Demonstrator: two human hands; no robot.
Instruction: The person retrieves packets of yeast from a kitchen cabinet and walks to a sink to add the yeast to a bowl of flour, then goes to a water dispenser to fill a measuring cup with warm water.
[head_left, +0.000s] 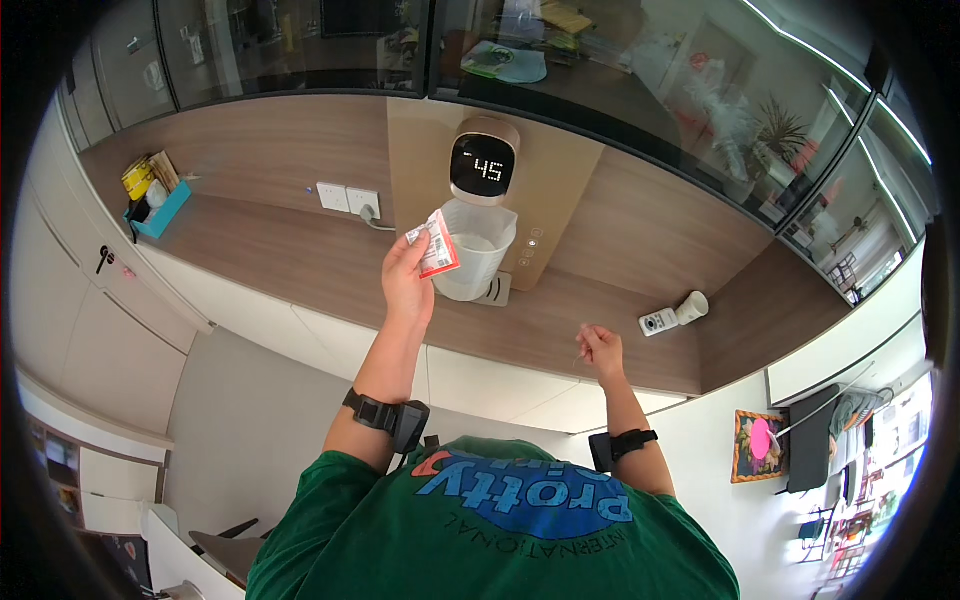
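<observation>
My left hand (409, 281) grips a red and white printed packet (440, 247) between thumb and fingers. The packet is tilted over the left side of a translucent plastic pitcher (480, 262) and hides part of its rim. Inside the pitcher a pale layer shows; I cannot tell what it is. The pitcher stands below the spout head of a wall-mounted water dispenser (484, 161), whose display is lit. To the right, above the counter's front edge, my right hand (602, 351) is pinched around what looks like a thin, pale strip, apart from the pitcher.
A white remote control (658, 322) and a paper cup (692, 307) lie at the right on the wood-grain counter (315, 262). White sockets (349, 199) with a plugged cord are on the back wall. A blue box (163, 211) of small items sits far left. Glass-fronted cabinets (300, 52) hang above.
</observation>
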